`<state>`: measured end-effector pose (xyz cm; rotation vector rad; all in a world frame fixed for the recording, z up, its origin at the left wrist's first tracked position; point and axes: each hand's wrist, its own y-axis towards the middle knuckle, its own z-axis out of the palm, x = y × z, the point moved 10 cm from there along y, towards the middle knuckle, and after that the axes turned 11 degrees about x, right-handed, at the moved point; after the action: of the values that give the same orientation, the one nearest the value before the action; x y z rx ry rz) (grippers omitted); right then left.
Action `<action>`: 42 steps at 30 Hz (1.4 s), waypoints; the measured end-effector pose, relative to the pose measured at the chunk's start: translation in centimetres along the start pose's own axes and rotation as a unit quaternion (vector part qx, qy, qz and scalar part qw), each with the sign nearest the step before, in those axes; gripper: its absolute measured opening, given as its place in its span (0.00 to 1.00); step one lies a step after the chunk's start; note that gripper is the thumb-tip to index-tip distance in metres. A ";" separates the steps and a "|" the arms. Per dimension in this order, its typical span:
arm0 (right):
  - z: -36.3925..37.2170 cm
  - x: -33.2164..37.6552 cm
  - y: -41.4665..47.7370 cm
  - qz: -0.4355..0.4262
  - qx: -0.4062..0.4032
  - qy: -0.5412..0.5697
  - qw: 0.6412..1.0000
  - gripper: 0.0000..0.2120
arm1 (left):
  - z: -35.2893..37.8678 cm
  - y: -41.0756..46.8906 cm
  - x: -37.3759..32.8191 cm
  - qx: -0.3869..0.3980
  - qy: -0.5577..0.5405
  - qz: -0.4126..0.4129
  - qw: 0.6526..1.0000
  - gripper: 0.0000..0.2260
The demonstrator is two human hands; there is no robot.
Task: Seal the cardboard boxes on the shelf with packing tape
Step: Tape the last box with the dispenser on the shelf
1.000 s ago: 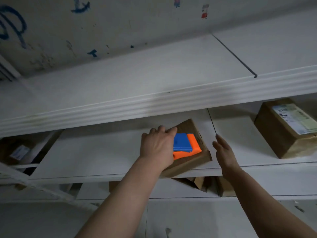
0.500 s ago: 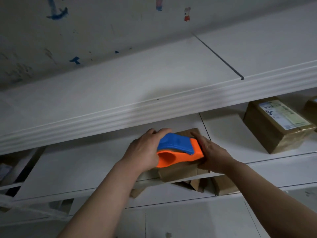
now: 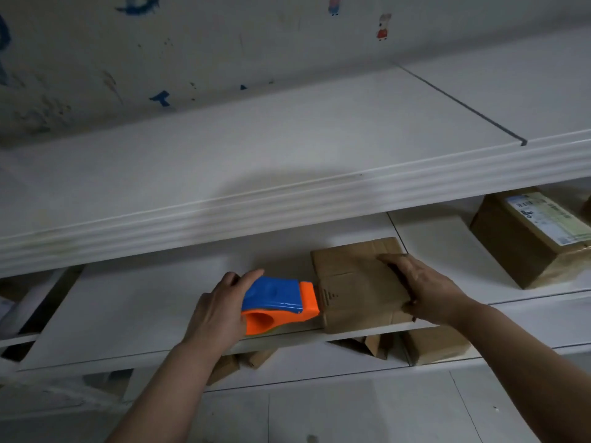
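While gripping cardboard box (image 3: 355,282) at right edge with right hand (image 3: 425,289), clasps tape dispenser (image 3: 278,302) in left hand (image 3: 217,311); nose against box's left side; probably calls for rightward pull across top

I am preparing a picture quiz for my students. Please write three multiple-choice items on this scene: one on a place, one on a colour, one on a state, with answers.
1. Where is the tape dispenser relative to the small box?
A) at its left edge
B) on top of it
C) behind it

2. Which colours has the dispenser?
A) red, white
B) blue, orange
C) green, black

3. What does the right hand do?
A) hangs free
B) holds the small box
C) holds the dispenser

Answers:
1. A: its orange nose meets the box's left side.
2. B: blue top, orange body.
3. B: its fingers lie over the box, while the left hand grips the dispenser.
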<state>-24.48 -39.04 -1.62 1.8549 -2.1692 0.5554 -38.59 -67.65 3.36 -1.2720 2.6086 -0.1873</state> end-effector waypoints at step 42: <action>2.7 3.5 -0.4 0.182 0.008 -0.167 0.969 0.53 | 2.6 0.0 0.1 0.000 -0.092 -0.030 0.995 0.33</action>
<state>-24.53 -43.40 -2.50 1.6605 -2.7645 0.3420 -38.02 -67.76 0.87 -1.3028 2.4178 -0.0778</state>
